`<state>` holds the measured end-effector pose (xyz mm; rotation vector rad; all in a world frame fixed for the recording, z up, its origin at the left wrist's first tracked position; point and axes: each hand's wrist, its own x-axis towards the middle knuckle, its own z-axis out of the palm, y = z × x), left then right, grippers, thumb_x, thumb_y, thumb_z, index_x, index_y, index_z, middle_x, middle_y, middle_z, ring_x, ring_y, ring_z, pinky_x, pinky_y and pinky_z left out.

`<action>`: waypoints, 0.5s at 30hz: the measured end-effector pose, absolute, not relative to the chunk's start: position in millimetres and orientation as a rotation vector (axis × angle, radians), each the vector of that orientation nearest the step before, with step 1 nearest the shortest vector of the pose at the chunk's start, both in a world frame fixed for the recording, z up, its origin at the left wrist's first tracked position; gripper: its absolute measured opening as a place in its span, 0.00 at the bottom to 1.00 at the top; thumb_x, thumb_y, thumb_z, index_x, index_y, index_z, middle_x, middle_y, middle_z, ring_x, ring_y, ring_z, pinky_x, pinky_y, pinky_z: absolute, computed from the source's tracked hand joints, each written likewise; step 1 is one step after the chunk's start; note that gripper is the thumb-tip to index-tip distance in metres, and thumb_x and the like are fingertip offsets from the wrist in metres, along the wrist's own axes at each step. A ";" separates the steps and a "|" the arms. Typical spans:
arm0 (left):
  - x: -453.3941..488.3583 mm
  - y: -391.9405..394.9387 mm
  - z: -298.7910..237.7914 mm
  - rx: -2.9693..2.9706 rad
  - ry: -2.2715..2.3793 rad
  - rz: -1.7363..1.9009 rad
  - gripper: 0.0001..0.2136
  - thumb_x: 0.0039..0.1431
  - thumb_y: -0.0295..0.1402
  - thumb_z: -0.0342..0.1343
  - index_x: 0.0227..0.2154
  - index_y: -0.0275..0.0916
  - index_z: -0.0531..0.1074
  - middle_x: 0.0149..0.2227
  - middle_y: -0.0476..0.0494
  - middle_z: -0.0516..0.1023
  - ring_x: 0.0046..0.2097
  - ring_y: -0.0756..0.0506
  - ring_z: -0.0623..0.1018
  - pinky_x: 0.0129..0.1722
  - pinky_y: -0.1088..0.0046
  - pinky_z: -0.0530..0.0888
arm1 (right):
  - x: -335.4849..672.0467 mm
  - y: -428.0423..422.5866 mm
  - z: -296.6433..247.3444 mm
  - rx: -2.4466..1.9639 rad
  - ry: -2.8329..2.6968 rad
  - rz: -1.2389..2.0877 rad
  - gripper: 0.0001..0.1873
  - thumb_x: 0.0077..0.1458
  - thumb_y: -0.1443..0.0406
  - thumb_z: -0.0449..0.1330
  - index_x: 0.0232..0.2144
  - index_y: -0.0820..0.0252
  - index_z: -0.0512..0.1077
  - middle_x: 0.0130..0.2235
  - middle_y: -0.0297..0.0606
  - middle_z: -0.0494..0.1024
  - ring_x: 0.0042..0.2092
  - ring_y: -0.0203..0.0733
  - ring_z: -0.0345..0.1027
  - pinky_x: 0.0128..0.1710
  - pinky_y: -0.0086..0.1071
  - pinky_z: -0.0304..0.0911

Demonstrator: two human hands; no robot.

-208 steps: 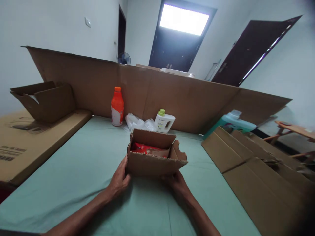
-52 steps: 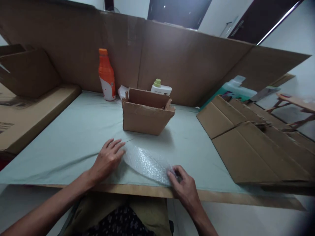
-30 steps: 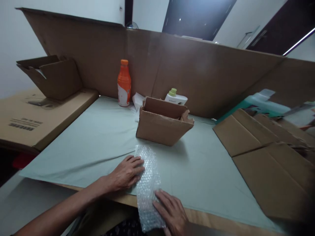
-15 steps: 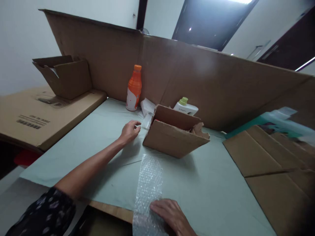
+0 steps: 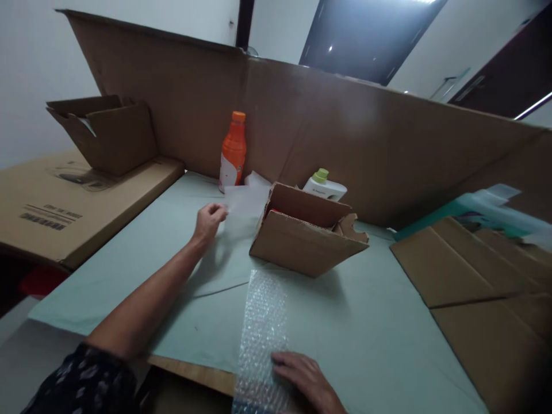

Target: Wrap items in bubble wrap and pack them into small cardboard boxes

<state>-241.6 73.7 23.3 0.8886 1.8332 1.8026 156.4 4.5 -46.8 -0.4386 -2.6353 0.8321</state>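
Observation:
My left hand (image 5: pixel 209 223) pinches the left edge of a thin, whitish, see-through sheet (image 5: pixel 246 200). The sheet stretches right toward an open cardboard box (image 5: pixel 308 244), in front of a crumpled white piece (image 5: pixel 257 180). Whether it is plastic or foam I cannot tell. A strip of bubble wrap (image 5: pixel 264 322) lies from near the box to the table's front edge. On its right edge my right hand (image 5: pixel 304 376) rests with fingers stretched out, holding nothing. Something red shows a little inside the box; the rest of its contents is hidden.
An orange bottle (image 5: pixel 233 152) and a white bottle with a green cap (image 5: pixel 325 187) stand along the cardboard wall (image 5: pixel 366 132). Another open box (image 5: pixel 112 138) sits on a flat carton (image 5: pixel 90 201) at left. Folded cardboard (image 5: pixel 448 270) and a teal bottle (image 5: pixel 457 213) are at right.
My left hand has closed on the whitish sheet and drawn it leftward and out, so it now spreads between hand and box. My right hand has hardly moved.

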 end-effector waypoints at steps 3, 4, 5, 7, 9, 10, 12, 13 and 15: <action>-238.7 2.3 21.5 0.908 1.743 1.897 0.08 0.51 0.37 0.55 0.25 0.39 0.66 0.33 0.48 0.74 0.38 0.47 0.77 0.44 0.64 0.79 | 141.7 7.0 -9.0 -0.654 -2.451 0.788 0.15 0.62 0.58 0.59 0.51 0.49 0.77 0.52 0.43 0.81 0.54 0.51 0.74 0.53 0.45 0.72; -234.1 -19.8 16.4 0.951 1.741 1.901 0.08 0.50 0.38 0.56 0.25 0.39 0.66 0.36 0.46 0.76 0.41 0.45 0.77 0.46 0.63 0.78 | 134.7 7.4 4.2 -0.699 -2.405 0.802 0.14 0.63 0.61 0.58 0.49 0.49 0.77 0.52 0.43 0.81 0.54 0.49 0.74 0.54 0.45 0.72; -228.1 -40.1 9.2 1.034 1.772 1.885 0.08 0.51 0.37 0.57 0.25 0.39 0.67 0.40 0.44 0.77 0.45 0.44 0.78 0.49 0.62 0.77 | 127.0 7.8 16.1 -0.729 -2.372 0.829 0.13 0.63 0.61 0.58 0.49 0.50 0.77 0.52 0.42 0.81 0.54 0.49 0.74 0.54 0.44 0.72; -212.7 -74.2 -8.6 1.305 1.874 1.733 0.07 0.52 0.35 0.58 0.26 0.39 0.69 0.45 0.39 0.78 0.50 0.40 0.77 0.53 0.60 0.75 | 110.7 8.6 33.3 -0.772 -2.346 0.895 0.14 0.63 0.61 0.59 0.50 0.51 0.76 0.54 0.43 0.79 0.55 0.49 0.73 0.55 0.45 0.71; -193.3 -99.8 -25.5 1.587 1.949 1.542 0.03 0.55 0.32 0.56 0.30 0.38 0.72 0.48 0.36 0.78 0.53 0.39 0.77 0.54 0.59 0.74 | 95.1 8.5 39.6 -0.790 -2.369 0.954 0.19 0.61 0.60 0.61 0.55 0.52 0.73 0.58 0.44 0.76 0.58 0.50 0.71 0.57 0.47 0.70; -182.5 -109.8 -31.8 1.694 1.971 1.476 0.03 0.57 0.31 0.55 0.33 0.38 0.73 0.49 0.36 0.77 0.53 0.39 0.77 0.54 0.59 0.74 | 88.2 7.7 39.3 -0.778 -2.392 0.967 0.23 0.60 0.61 0.62 0.57 0.52 0.71 0.60 0.45 0.74 0.60 0.51 0.69 0.58 0.49 0.69; -159.8 -124.9 -38.1 1.840 2.019 1.395 0.06 0.60 0.28 0.53 0.38 0.39 0.73 0.52 0.34 0.76 0.55 0.39 0.76 0.54 0.59 0.75 | 76.3 4.4 35.8 -0.718 -2.454 0.938 0.29 0.58 0.63 0.63 0.61 0.52 0.66 0.63 0.45 0.70 0.63 0.52 0.65 0.60 0.52 0.66; -148.7 -130.2 -38.4 1.897 2.043 1.355 0.07 0.60 0.27 0.53 0.40 0.39 0.73 0.54 0.34 0.75 0.57 0.38 0.75 0.55 0.58 0.75 | 71.1 2.2 34.1 -0.680 -2.488 0.889 0.32 0.57 0.64 0.63 0.64 0.51 0.63 0.64 0.45 0.67 0.64 0.52 0.62 0.62 0.53 0.63; -128.9 -136.9 -35.9 2.008 2.065 1.243 0.09 0.60 0.27 0.54 0.43 0.40 0.72 0.59 0.33 0.71 0.60 0.36 0.72 0.56 0.54 0.74 | 61.6 -2.3 33.7 -0.606 -2.538 0.719 0.38 0.57 0.68 0.62 0.67 0.51 0.56 0.67 0.46 0.62 0.67 0.52 0.58 0.63 0.54 0.61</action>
